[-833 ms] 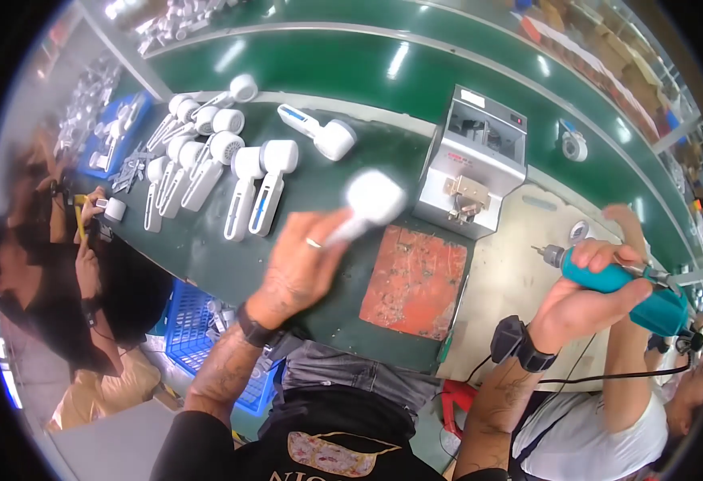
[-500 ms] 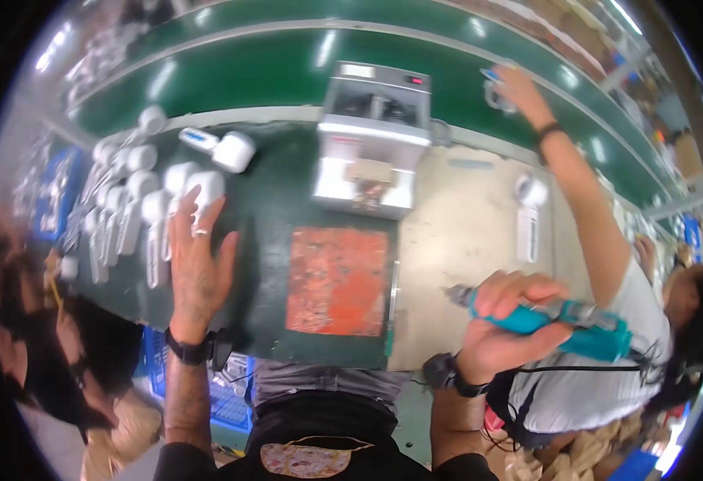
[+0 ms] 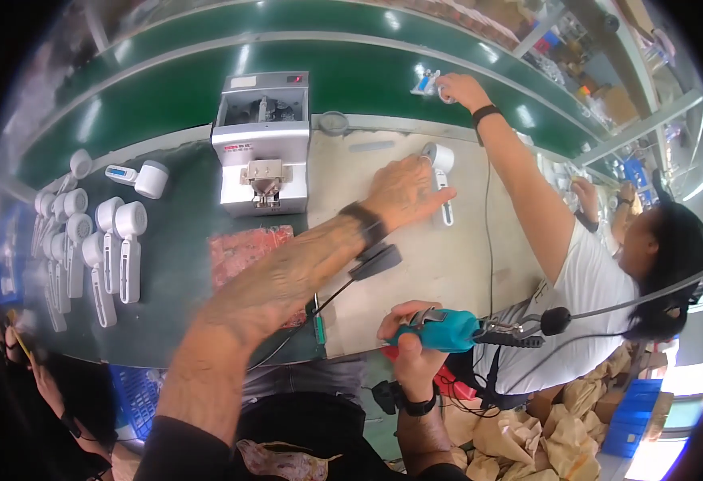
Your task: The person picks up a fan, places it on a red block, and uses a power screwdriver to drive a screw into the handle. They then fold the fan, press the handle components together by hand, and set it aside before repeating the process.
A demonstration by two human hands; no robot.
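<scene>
My left hand (image 3: 403, 192) reaches across to the right over the pale board, its thumb stretched apart from the fingers. It is at a white hand shower (image 3: 446, 210) lying there, the thumb crossing the handle and the fingertips beside the round head. Some of those fingertips are hidden, so a firm hold does not show. Near the board's front edge my right hand (image 3: 415, 353) is wrapped round a teal electric screwdriver (image 3: 447, 330), which hangs from a hook and cable. Several more white hand showers (image 3: 129, 268) lie grouped on the dark green mat at the left.
A grey screw feeder (image 3: 263, 148) stands at the back middle, with a worn red pad (image 3: 247, 248) in front, partly under my left forearm. A single hand shower (image 3: 151, 179) lies left of the feeder. At the right, a co-worker's hand (image 3: 465, 92) holds a white part over the green conveyor (image 3: 351, 80).
My left hand has left the grouped hand showers and crossed to the one on the pale board. The right hand has drawn back with the screwdriver. The view has turned right.
</scene>
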